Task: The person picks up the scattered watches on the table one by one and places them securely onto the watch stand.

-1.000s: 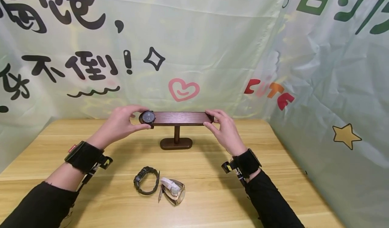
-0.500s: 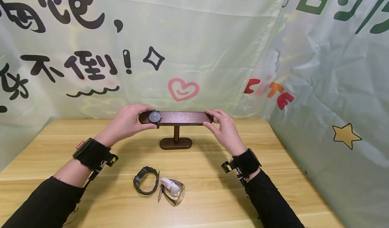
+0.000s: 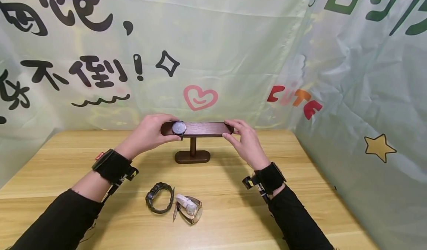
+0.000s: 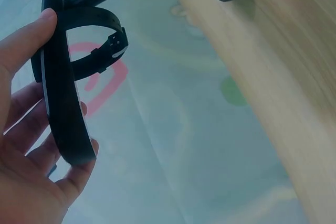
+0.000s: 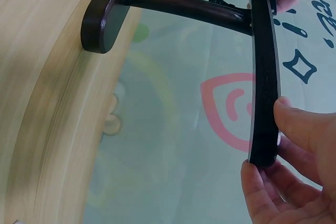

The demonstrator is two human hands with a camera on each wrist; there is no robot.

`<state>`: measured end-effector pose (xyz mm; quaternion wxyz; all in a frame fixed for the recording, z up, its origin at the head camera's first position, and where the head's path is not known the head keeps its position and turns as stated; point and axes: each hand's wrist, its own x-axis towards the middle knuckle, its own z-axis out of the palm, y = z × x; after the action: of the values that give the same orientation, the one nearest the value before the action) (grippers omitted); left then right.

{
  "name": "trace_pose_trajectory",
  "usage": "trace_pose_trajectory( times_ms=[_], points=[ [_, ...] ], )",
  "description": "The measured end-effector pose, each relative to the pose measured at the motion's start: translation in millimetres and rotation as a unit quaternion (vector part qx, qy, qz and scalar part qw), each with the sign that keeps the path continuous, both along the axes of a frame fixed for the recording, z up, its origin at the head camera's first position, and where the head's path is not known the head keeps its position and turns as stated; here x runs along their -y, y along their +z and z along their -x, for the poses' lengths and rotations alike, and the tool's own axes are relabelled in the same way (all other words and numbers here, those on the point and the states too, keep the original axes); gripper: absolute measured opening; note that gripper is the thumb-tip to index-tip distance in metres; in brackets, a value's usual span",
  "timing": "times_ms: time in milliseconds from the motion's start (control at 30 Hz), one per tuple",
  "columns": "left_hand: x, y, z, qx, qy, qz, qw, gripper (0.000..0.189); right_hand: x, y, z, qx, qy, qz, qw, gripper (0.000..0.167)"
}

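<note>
A dark wooden watch stand (image 3: 207, 129) with a horizontal bar on a post stands near the table's back edge. A black-strapped wristwatch (image 3: 179, 127) is looped around the bar left of its middle. My left hand (image 3: 150, 132) holds this watch, thumb below and fingers above; the left end of the bar sits inside that grip. In the left wrist view the buckled strap (image 4: 100, 64) hangs as a loop behind the bar. My right hand (image 3: 248, 144) grips the bar's right end between thumb and fingers, also seen in the right wrist view around the bar (image 5: 265, 93).
On the wooden table (image 3: 233, 220) nearer me lie a black chunky watch (image 3: 160, 198), a white-strapped watch (image 3: 186, 204) and a brown-strapped watch (image 3: 197, 216) close together. A printed cloth (image 3: 233, 57) hangs right behind the table, and another stretch of it borders the right side.
My left hand has slid the black-strapped watch rightward along the bar, away from the left end. The right hand stays at the bar's right end.
</note>
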<state>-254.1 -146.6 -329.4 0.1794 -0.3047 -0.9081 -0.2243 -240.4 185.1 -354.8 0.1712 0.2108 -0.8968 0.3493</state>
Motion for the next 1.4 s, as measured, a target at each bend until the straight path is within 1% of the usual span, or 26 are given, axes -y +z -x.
trace_pose_trajectory(
  times_ms=[167,433,700,1067,1400],
  points=[
    [-9.5,1.0,1.0,-0.001,-0.008,-0.001,1.0,0.052,0,0.4,0.4,-0.001,0.001,0.002,1.0,0.049],
    [-19.4,0.4,1.7,0.011,-0.012,-0.009,0.9998,0.05,0,0.7,-0.5,0.0,0.002,0.0,1.0,0.048],
    [-22.9,-1.4,3.6,0.013,-0.011,-0.011,0.9998,0.051,1,0.1,0.3,-0.003,0.003,0.001,1.0,0.049],
    [-26.3,0.3,1.8,0.02,-0.008,-0.018,0.9996,0.051,1,0.1,0.9,-0.006,0.0,-0.001,1.0,0.048],
    [-27.5,-1.6,2.4,0.017,-0.009,-0.024,0.9995,0.051,1,1.3,-0.1,-0.004,0.0,0.0,1.0,0.048]
  ],
)
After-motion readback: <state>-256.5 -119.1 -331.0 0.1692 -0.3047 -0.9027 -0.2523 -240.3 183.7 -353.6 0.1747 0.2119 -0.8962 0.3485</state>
